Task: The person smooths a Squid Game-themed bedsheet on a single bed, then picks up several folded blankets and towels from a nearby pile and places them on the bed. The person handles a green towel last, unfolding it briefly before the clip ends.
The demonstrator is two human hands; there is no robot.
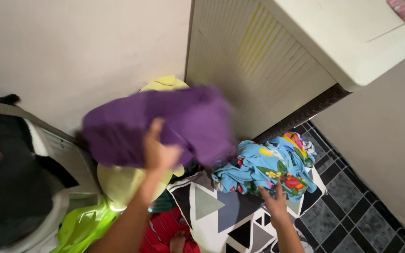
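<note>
Two hands in my view. Left hand [158, 152] grips a purple garment [165, 124], fingers closed into its lower edge; cloth plain, bunched, motion-blurred, raised before the pale wall. Right hand [273, 200] lies open, fingers spread, touching a blue floral cloth [268, 166] heaped on a black-and-white triangle-patterned sheet [221, 215].

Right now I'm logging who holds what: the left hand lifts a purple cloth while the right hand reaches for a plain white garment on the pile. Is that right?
Not quite. The head view shows the right hand at a blue floral-print garment, not a plain white one. The left hand does lift the purple cloth.
</note>
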